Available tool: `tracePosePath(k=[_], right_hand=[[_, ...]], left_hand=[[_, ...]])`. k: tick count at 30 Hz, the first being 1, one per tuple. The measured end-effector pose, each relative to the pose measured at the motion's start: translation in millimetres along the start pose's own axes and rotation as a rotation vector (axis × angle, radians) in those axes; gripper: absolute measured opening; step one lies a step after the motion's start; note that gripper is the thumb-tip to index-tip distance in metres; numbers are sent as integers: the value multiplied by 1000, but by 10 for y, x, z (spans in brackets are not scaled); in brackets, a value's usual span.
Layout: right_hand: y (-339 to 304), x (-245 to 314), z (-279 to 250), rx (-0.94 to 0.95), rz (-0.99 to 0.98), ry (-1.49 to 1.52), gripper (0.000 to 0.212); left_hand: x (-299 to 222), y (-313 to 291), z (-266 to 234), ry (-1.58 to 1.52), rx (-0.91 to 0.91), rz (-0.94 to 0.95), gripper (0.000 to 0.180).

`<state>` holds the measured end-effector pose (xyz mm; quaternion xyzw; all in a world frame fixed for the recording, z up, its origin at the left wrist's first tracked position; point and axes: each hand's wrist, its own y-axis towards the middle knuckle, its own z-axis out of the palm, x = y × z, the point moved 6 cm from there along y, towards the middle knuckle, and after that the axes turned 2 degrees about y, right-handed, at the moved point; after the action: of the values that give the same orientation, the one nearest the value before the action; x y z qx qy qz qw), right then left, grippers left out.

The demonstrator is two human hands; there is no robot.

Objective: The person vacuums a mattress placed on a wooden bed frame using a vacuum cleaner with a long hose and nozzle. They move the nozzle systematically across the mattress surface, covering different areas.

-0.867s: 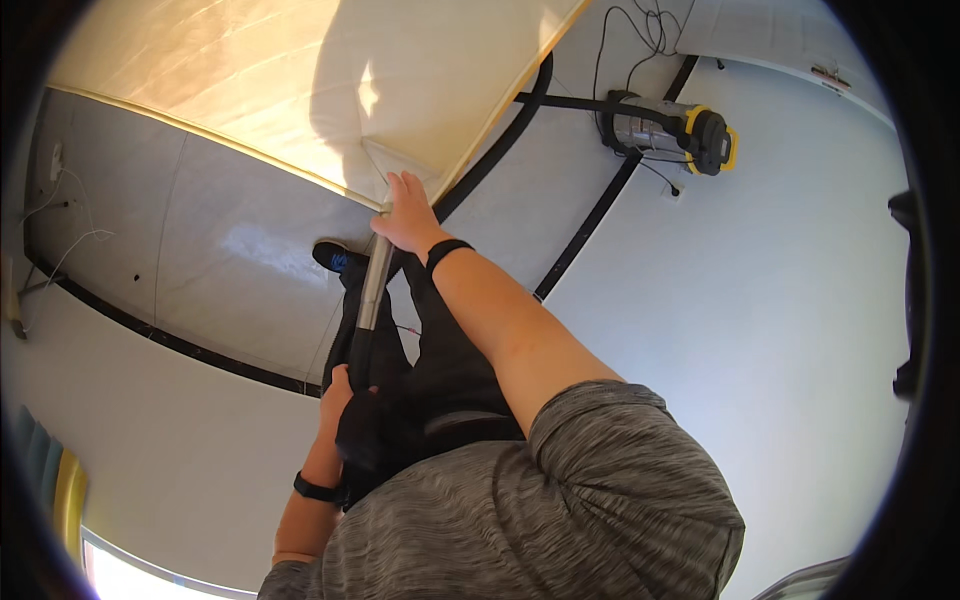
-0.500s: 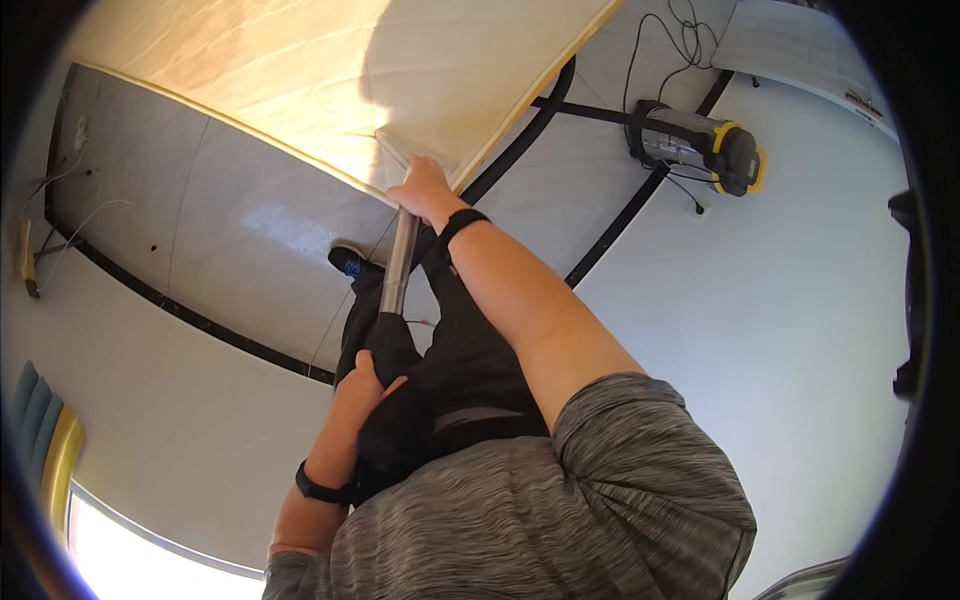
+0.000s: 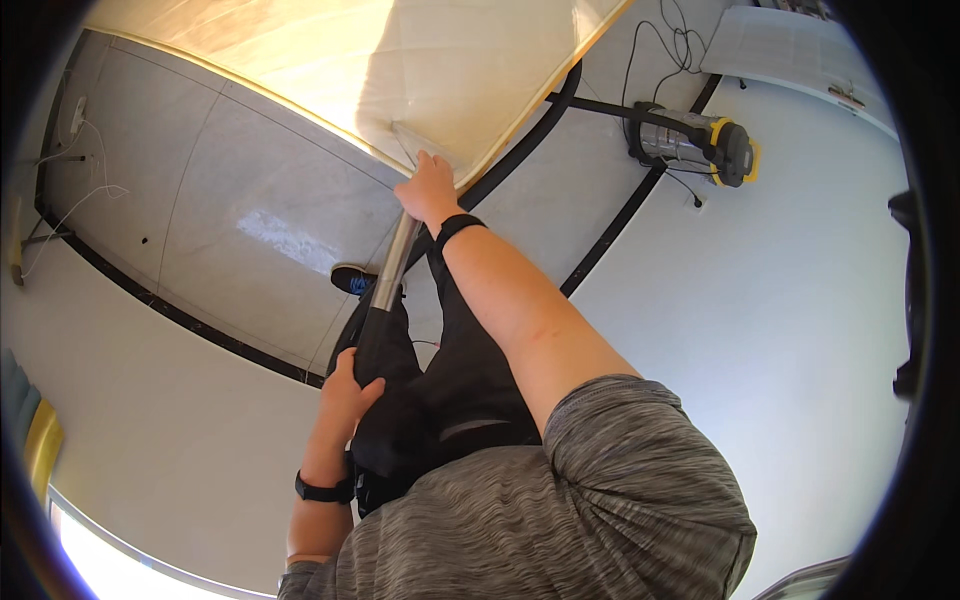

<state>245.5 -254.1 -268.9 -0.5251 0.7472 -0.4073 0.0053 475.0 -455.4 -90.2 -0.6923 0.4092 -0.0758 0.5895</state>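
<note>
A metal vacuum wand (image 3: pixel 393 262) runs from near my waist up to the corner of a cream mattress (image 3: pixel 400 70). My right hand (image 3: pixel 428 188) is wrapped around the top of the wand, right at the mattress corner. My left hand (image 3: pixel 345 390) grips the black lower end of the wand, by my dark trousers. A black hose (image 3: pixel 520 150) leads from under the mattress edge toward the canister vacuum (image 3: pixel 690 140), silver with a black and yellow end, lying on the floor at the upper right. The nozzle itself is hidden behind my right hand.
Grey floor tiles (image 3: pixel 250 200) with black baseboard lines meet white walls. Loose cables (image 3: pixel 660 40) lie near the vacuum, and more wires (image 3: pixel 70 180) at the far left. My blue-and-black shoe (image 3: pixel 352 280) shows beside the wand. A bright window (image 3: pixel 110 560) is at lower left.
My right hand and the wand's top have slid a little along the mattress corner, and my left hand has shifted on the black lower end. The view has tilted slightly.
</note>
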Motion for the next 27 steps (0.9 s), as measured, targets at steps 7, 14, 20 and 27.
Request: tracePosePath(k=[7, 14, 20, 27], right_hand=[[-268, 42, 247, 33, 18, 56, 72], [-310, 21, 328, 39, -85, -9, 72], [-745, 167, 282, 305, -227, -163, 54], [-113, 170, -1293, 185, -317, 158, 88]], left_hand=[[213, -192, -176, -14, -29, -12, 65], [296, -310, -83, -28, -106, 4, 64], [-33, -1043, -306, 71, -197, -56, 62], [-1443, -1008, -211, -101, -272, -37, 61]])
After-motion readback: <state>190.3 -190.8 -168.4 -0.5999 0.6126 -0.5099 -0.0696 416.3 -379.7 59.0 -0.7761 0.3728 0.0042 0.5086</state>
